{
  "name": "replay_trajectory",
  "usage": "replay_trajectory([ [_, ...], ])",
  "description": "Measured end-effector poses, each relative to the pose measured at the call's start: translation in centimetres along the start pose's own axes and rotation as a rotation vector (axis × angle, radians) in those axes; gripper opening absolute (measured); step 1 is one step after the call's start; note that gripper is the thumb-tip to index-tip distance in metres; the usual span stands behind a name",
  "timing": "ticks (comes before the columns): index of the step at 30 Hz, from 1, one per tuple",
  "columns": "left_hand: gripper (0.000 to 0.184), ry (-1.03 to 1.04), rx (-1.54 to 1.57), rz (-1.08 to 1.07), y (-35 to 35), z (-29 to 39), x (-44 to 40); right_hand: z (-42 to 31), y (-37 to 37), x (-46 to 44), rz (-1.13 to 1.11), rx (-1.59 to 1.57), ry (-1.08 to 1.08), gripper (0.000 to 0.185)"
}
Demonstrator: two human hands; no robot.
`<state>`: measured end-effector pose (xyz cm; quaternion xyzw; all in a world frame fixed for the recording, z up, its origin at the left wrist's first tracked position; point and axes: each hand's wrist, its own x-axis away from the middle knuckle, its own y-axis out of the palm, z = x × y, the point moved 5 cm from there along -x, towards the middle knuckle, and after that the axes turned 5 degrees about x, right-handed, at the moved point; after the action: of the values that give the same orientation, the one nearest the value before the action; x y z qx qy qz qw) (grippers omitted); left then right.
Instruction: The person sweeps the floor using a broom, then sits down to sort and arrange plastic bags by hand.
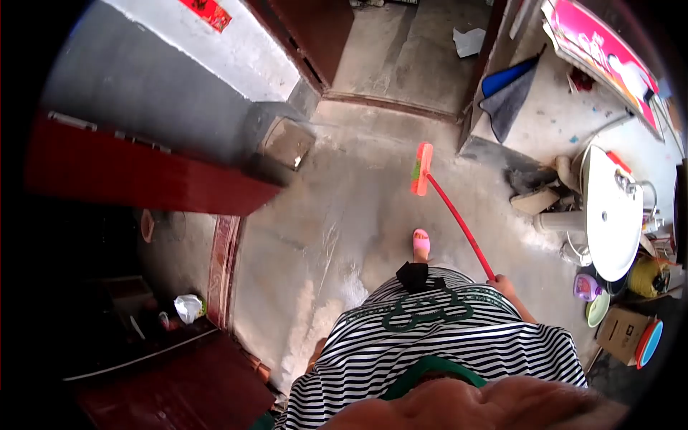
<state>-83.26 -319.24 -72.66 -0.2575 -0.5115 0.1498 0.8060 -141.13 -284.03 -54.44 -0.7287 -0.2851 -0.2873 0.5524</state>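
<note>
Broom (423, 169), just one, is held by the right hand (504, 285), grip closed.

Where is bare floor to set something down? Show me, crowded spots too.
Bare floor lies between the orange broom head and the far threshold, and left toward the patterned doorsill. Crowded: around the sink and cardboard box.

The right hand (502, 286) holds the end of a long red handle (462, 226), which slants down to an orange broom head with green on one side (423, 169) on the grey concrete floor (301, 215). A pink slipper (421, 240) covers a foot below the broom head. To the right stands a white oval ceramic washbasin (609, 215); beside its base sits a purple container (586, 287), perhaps a detergent bottle, near a brown cardboard box (622, 334).
</note>
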Motion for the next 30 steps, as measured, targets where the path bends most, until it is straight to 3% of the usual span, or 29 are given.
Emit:
replay_trajectory([
  [2, 0.020, -0.070, 0.140, -0.015, -2.7, 4.4, -0.9, -4.5, -2.6, -3.7, -0.014, -0.005, -0.013, 0.026],
  [3, 0.020, -0.100, 0.188, -0.019, -4.2, 6.1, -1.4, -5.1, -2.6, -6.7, -0.080, -0.219, 0.021, 0.023],
  [10, 0.018, -0.148, 0.271, -0.056, -15.5, 14.5, -13.0, -23.0, -9.6, -17.9, -0.176, -0.492, 0.081, 0.017],
  [14, 0.017, -0.048, 0.186, -0.112, -23.1, 17.9, -23.8, -30.8, -12.6, -22.2, -0.070, -0.513, 0.082, 0.016],
  [19, 0.017, 0.150, 0.083, -0.133, -35.7, 25.6, -37.0, -33.3, -14.8, -24.7, -0.014, -0.433, 0.169, 0.020],
  [20, 0.017, 0.096, 0.366, -0.177, -38.6, 27.5, -40.2, -34.4, -15.6, -24.1, -0.014, -0.464, 0.199, 0.019],
  [21, 0.017, -0.089, 0.897, -0.258, -41.5, 29.4, -43.4, -35.1, -16.1, -24.1, -0.025, -0.476, 0.227, 0.019],
  [22, 0.017, -0.230, 1.221, -0.302, -44.8, 32.0, -46.6, -35.8, -16.9, -24.7, -0.032, -0.488, 0.246, 0.019],
  [23, 0.018, -0.262, 1.328, -0.313, -48.3, 35.1, -49.6, -36.6, -17.6, -25.1, -0.030, -0.498, 0.226, 0.019],
  [24, 0.017, -0.176, 1.027, -0.040, -53.9, 43.4, -48.4, -37.2, -18.3, -25.7, -0.015, -0.518, 0.245, 0.019],
  [25, 0.019, -0.143, 1.156, -0.060, -56.8, 46.6, -50.7, -38.0, -19.1, -26.1, -0.014, -0.527, 0.253, 0.019],
  [26, 0.028, -0.103, 0.918, 0.014, -59.0, 49.0, -53.3, -39.0, -20.1, -27.0, -0.012, -0.535, 0.255, 0.019],
  [29, 0.027, -0.074, 0.909, 0.018, -63.1, 56.8, -57.0, -41.0, -22.3, -30.9, 0.017, -0.538, 0.219, 0.015],
  [30, 0.026, -0.048, 0.935, -0.094, -60.9, 53.0, -62.9, -43.0, -24.3, -31.5, 0.017, -0.526, 0.218, 0.014],
])
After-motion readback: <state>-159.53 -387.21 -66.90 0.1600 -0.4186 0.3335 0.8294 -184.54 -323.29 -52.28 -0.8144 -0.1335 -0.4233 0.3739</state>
